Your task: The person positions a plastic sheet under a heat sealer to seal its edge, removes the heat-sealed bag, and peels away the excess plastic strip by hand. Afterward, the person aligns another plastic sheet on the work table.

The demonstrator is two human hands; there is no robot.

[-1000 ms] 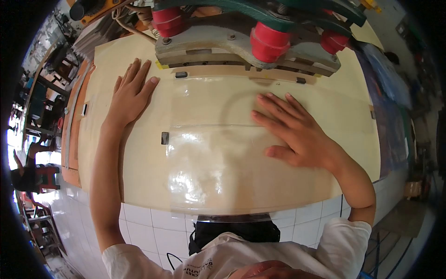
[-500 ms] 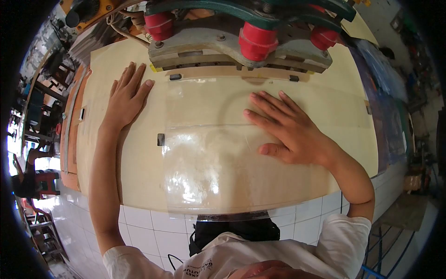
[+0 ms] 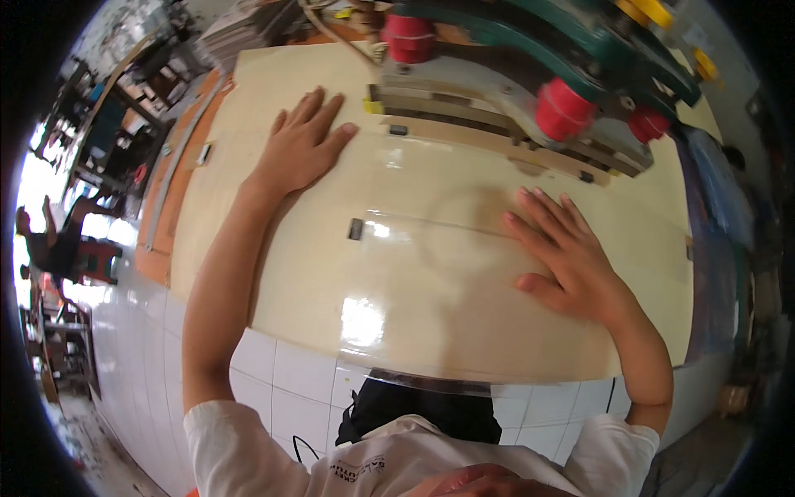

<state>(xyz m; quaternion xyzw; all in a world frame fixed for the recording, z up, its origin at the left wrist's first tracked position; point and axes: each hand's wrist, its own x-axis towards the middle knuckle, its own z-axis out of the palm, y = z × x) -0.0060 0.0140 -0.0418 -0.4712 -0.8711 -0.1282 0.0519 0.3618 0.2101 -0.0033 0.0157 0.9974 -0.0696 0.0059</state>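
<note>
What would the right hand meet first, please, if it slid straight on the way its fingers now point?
The right hand would probably meet the tan strip first, then perhaps the machine behind it, though how high that sits is unclear.

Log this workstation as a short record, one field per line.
Work surface: broad cream sheet
Material: clear plastic sheet, near edge overhanging the work surface
Left hand: palm down on the cream sheet, fingers pointing away from the person
Right hand: palm down on the plastic, fingers spread
Machine: grey metal head with red fittings, beyond the plastic
Markers: small dark block at the plastic's left edge
Background: seated person, far left
</note>
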